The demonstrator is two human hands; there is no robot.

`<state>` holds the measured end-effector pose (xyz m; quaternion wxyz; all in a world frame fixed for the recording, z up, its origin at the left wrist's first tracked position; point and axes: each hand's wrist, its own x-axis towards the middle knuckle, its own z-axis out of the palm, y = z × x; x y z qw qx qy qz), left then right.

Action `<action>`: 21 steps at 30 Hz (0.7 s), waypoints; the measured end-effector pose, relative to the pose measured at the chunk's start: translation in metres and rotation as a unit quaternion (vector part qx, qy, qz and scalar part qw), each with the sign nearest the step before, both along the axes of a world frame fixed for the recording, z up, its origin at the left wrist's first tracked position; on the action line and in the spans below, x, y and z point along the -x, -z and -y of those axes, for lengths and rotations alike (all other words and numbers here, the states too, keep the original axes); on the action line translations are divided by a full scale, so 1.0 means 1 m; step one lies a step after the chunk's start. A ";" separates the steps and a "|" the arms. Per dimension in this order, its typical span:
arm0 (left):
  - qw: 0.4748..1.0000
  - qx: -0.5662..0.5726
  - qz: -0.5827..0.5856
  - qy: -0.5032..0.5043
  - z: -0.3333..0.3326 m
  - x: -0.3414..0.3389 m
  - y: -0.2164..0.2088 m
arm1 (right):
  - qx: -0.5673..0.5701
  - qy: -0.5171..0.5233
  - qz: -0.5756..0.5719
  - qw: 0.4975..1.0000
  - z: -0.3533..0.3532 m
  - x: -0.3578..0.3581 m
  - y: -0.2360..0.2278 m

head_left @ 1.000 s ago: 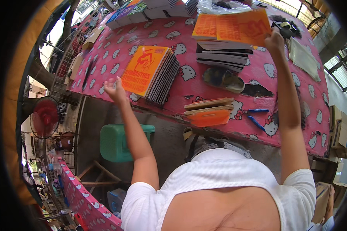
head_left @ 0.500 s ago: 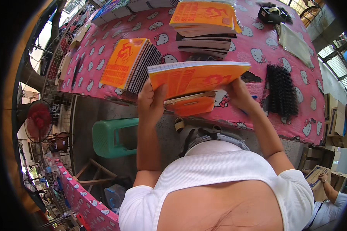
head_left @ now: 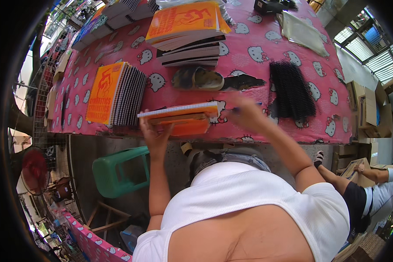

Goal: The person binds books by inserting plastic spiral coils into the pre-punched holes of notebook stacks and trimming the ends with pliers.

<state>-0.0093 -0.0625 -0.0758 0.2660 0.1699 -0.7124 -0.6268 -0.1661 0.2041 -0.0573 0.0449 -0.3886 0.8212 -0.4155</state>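
While the left hand (head_left: 156, 136) holds the notebook (head_left: 179, 109) by its left end, fingers closed, the long edge points toward the right hand (head_left: 247, 113). Its blurred grip I cannot tell.

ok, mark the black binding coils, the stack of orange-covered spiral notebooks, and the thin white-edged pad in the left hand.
Black binding coils (head_left: 292, 90): head view, middle of the bundle.
Stack of orange-covered spiral notebooks (head_left: 105, 94): head view, top cover.
Thin white-edged pad (head_left: 179, 110): head view, long white page edge.
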 end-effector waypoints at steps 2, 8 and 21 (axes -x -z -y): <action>0.987 0.148 -0.010 -0.064 -0.006 -0.001 -0.015 | -0.035 0.205 -0.152 0.966 -0.046 0.074 0.011; 0.920 0.380 -0.017 -0.092 -0.056 0.014 -0.084 | -0.166 0.430 -0.164 0.872 -0.137 0.164 0.005; 0.940 0.330 -0.055 -0.068 -0.066 0.015 -0.097 | -0.216 0.344 -0.015 0.914 -0.094 0.169 0.016</action>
